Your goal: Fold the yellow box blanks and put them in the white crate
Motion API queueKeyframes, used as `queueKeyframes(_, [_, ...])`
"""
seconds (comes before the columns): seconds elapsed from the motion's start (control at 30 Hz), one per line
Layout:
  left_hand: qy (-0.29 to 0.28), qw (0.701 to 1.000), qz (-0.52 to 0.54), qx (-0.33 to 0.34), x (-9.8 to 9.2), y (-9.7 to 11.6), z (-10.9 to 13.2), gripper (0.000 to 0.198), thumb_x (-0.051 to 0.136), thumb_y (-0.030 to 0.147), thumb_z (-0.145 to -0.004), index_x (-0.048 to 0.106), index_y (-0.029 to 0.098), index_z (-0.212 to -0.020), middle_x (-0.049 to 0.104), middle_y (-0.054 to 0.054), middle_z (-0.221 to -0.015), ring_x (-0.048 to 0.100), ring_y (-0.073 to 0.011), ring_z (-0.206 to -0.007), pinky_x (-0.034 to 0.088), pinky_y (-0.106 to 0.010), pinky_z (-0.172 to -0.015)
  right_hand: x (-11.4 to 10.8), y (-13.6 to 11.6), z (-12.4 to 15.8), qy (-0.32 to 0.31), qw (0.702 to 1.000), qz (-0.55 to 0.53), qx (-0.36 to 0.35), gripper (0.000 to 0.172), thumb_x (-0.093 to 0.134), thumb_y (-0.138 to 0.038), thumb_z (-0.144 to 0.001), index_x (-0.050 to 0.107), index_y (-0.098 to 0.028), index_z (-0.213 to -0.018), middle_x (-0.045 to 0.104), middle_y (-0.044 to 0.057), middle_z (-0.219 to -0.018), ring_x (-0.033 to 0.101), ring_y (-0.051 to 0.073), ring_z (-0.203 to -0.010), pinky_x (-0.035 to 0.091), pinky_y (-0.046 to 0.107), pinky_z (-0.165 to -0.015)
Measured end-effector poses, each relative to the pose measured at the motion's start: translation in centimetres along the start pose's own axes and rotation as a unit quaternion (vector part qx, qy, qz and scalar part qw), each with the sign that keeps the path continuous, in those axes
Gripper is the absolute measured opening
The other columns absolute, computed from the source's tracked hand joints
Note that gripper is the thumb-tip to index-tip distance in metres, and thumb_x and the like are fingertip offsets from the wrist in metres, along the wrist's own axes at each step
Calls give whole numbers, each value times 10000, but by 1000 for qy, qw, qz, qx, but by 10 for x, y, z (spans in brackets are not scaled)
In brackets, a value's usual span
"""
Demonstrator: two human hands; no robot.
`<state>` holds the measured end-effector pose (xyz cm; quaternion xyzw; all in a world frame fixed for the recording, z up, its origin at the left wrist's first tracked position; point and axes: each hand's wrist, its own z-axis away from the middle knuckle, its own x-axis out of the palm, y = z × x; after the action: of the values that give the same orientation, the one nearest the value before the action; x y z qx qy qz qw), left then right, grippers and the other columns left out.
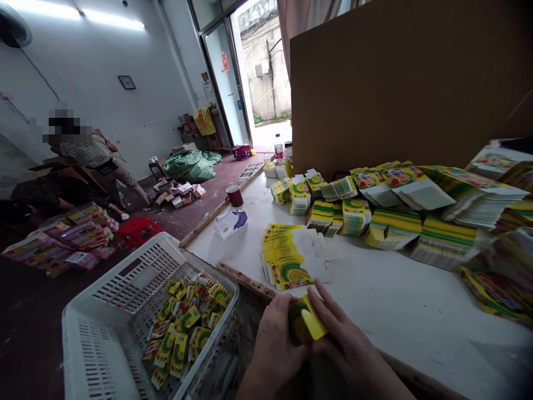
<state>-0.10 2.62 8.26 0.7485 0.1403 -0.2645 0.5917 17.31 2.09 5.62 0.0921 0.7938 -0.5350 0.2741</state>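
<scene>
Between my two hands, at the table's near edge, is a small yellow and green cardboard box (307,321). My left hand (275,339) grips its left side with curled fingers. On the other side, my right hand (343,339) presses its fingers along the box's right face. Just beyond my hands a fanned row of flat yellow and white cartons (287,253) lies on the white table (400,294). To the left, a white plastic basket (104,303) holds many small yellow-green boxes (187,319) lying loosely. The underside of the held box is hidden by my fingers.
Stacks of flat cartons (370,222) line the table's back, before a large brown board (400,89). A dark red mug (234,196) and a tissue pack (231,223) stand at the table's left edge. Across the room a person (94,153) bends near piled packages (70,236).
</scene>
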Motion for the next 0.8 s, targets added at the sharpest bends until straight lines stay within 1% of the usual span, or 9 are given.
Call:
queueKeyframes(0.07, [-10, 1000, -19, 1, -8, 7, -3, 482, 736, 222, -612, 564, 193, -1061, 627, -87, -1022, 593, -288, -957, 488, -421, -867, -4, -3, -1, -50, 999, 14, 17, 668, 517, -371, -894, 250, -211, -1485, 58, 123, -1588, 284, 324, -1399, 366, 452, -1089])
queueKeyframes(0.1, [-15, 1000, -26, 3, -11, 9, -4, 462, 741, 233, -609, 578, 194, -1040, 636, -77, -989, 602, -277, -925, 496, -402, -844, -7, -5, -2, -70, 997, 21, 34, 622, 490, -380, -905, 310, -188, -1468, 83, 150, -1582, 314, 333, -1386, 374, 462, -1082])
queueKeyframes(0.2, [-41, 999, -22, 4, -14, 9, -4, 456, 753, 253, -591, 601, 197, -1018, 658, -47, -918, 622, -240, -837, 515, -337, -771, -23, -7, -7, -124, 989, 29, 71, 466, 441, -402, -924, 557, -185, -1320, 341, 188, -1505, 426, 336, -1326, 396, 482, -1062])
queueKeyframes(0.3, [-58, 998, -8, 13, -12, 5, -3, 494, 764, 258, -570, 606, 202, -1035, 672, -30, -900, 633, -220, -796, 521, -306, -741, -37, -5, -11, -146, 987, -12, 64, 369, 557, -438, -869, 672, -257, -1169, 533, 136, -1382, 518, 331, -1251, 443, 457, -1023])
queueKeyframes(0.4, [-33, 999, -26, 19, -9, 2, -2, 492, 726, 225, -598, 595, 202, -1071, 674, -50, -942, 635, -246, -850, 522, -352, -793, -30, -3, -13, -95, 992, -61, 64, 351, 558, -416, -871, 657, -283, -1181, 600, 114, -1292, 587, 306, -1161, 488, 430, -968])
queueKeyframes(0.47, [-5, 998, -56, 19, -9, 1, -3, 525, 694, 197, -615, 567, 187, -1124, 667, -81, -991, 625, -281, -913, 512, -413, -837, -15, -2, -13, -54, 992, -86, 69, 398, 487, -398, -908, 580, -269, -1273, 590, 118, -1295, 567, 290, -1182, 470, 439, -991])
queueKeyframes(0.57, [14, 994, -101, 32, -9, 0, -4, 511, 677, 190, -640, 541, 174, -1132, 650, -110, -1025, 604, -310, -959, 499, -471, -858, 2, -3, -13, -5, 985, -136, 110, 589, 429, -420, -930, 296, -214, -1466, 453, 136, -1444, 464, 271, -1300, 383, 466, -1077])
queueKeyframes(0.63, [16, 992, -114, 50, -9, 0, -3, 483, 672, 194, -670, 524, 178, -1130, 643, -113, -1049, 597, -306, -979, 496, -473, -871, 5, -6, -15, 14, 975, -172, 143, 687, 420, -457, -928, 171, -170, -1500, 378, 146, -1497, 418, 263, -1338, 348, 463, -1104])
queueKeyframes(0.8, [49, 988, -124, 73, -2, -3, 1, 573, 682, 214, -696, 452, 164, -1218, 631, -148, -1133, 595, -324, -1038, 490, -504, -904, -2, -17, -21, 58, 967, -172, 177, 616, 411, -451, -930, 317, -142, -1455, 540, 158, -1368, 557, 274, -1201, 449, 447, -1017])
